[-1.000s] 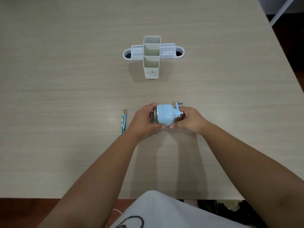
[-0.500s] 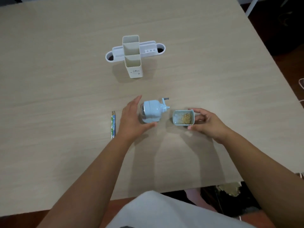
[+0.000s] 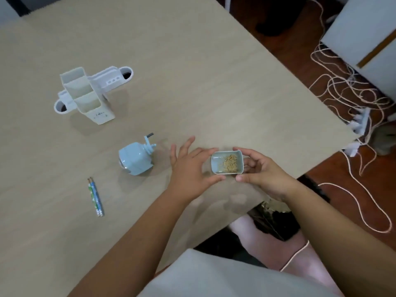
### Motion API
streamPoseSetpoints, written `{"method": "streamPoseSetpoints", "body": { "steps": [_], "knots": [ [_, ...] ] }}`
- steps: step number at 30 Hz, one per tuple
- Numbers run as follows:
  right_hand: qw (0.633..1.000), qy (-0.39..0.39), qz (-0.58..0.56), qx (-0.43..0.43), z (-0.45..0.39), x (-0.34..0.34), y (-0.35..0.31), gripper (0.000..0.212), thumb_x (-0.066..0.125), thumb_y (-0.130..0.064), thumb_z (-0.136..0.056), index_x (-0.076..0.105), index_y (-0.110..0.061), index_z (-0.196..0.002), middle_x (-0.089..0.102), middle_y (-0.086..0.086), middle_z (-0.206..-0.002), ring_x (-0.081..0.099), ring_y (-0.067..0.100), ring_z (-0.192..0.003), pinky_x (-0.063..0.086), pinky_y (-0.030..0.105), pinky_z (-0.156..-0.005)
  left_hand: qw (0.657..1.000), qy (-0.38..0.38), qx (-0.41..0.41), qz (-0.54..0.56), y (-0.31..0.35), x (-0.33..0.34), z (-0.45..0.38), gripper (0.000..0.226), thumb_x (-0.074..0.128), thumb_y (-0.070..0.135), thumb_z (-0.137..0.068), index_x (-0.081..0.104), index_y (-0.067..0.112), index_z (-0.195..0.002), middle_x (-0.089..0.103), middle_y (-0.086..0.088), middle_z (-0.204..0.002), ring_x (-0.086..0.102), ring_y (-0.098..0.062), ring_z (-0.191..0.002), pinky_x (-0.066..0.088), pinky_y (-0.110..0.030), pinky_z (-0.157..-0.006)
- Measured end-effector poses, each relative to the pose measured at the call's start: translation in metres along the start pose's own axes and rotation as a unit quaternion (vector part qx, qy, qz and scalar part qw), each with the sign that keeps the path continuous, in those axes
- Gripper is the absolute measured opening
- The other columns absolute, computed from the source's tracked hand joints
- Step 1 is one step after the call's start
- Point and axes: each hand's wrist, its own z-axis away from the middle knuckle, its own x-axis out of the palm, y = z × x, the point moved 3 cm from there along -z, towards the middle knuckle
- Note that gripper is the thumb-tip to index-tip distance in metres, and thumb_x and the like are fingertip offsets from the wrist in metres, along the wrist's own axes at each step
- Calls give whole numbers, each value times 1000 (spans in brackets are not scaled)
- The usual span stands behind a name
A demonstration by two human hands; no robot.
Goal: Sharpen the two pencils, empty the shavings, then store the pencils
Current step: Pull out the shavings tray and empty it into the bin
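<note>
Shavings drawer [image 3: 216, 165] held at the tabletop's [image 3: 192, 82] near right edge.
Open side up, shavings inside, long axis left-right. Both grips hold it: the right hand [image 3: 263, 172] curls round its right end, the left hand [image 3: 188, 168] pinches its left end. The sharpener [image 3: 135, 160] stands leftward; the two pencils [image 3: 95, 197] lie farther left, nearer.

tangled cords [image 3: 353, 88] lie beside a power strip [image 3: 362, 122].
</note>
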Motion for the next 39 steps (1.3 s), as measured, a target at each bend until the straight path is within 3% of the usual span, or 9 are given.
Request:
{"method": "streamPoseSetpoints", "body": {
  "steps": [4,12,16,20,22,25,32,36,39],
  "knots": [
    [991,72,-113,4,32,-38,16,73,85,-37,-58,56,-22,-124,67,5,-116,66,28,-101,55,34,-89,995,-73,63,16,37,28,-19,74,70,67,-61,51,41,-127,60,17,-124,16,-11,-142,-7,-43,-113],
    [923,297,-241,-33,116,-113,64,75,88,-37,-50,59,-29,-119,73,-1,-96,70,19,-84,58,27,-76,963,-164,209,51,114,96,-41,66,72,41,-74,50,20,-133,52,1,-137,43,-21,-128,33,-38,-111],
    [868,399,-291,-44,156,-145,97,46,66,-18,-76,57,-23,-121,74,-3,-87,67,13,-71,57,20,-62,945,-199,258,11,130,127,-43,67,62,47,-81,45,16,-137,40,-3,-148,36,-24,-135,27,-39,-114],
    [836,460,-298,-24,170,-164,126,75,88,-35,-45,62,-27,-114,67,1,-91,66,16,-68,53,25,-60,933,-235,263,-76,128,146,-35,75,39,62,-88,17,25,-148,8,6,-160,2,-22,-146,6,-45,-118],
    [819,499,-284,-9,170,-173,145,69,90,-36,-41,65,-31,-105,64,3,-91,64,18,-68,51,29,-62,930,-233,268,-99,125,150,-30,74,33,62,-90,5,27,-149,-4,8,-160,-10,-19,-146,-2,-45,-117],
    [777,576,-254,-1,164,-186,171,35,79,-12,-69,62,-31,-93,57,8,-89,59,26,-79,51,32,-63,930,-213,276,-119,123,152,-27,72,32,60,-92,3,28,-149,-6,9,-159,-11,-18,-146,-1,-45,-117],
    [724,677,-98,88,146,-212,224,37,75,-11,-69,55,-29,-95,64,12,-98,62,24,-78,55,45,-80,934,-191,268,-140,124,153,-25,69,39,54,-92,9,28,-149,3,7,-160,0,-20,-147,7,-45,-118],
    [752,624,121,174,127,-234,230,36,71,-17,-71,56,-29,-101,48,9,-111,53,25,-87,45,32,-86,934,-189,265,-147,124,155,-25,70,41,53,-91,10,28,-149,5,7,-160,0,-18,-147,8,-45,-118],
    [758,563,265,195,105,-252,225,38,67,-14,-72,55,-28,-105,45,13,-113,51,36,-97,49,40,-81,934,-190,262,-147,123,158,-26,71,40,53,-91,8,29,-149,3,8,-160,-2,-17,-147,6,-44,-119]
  ]
}}
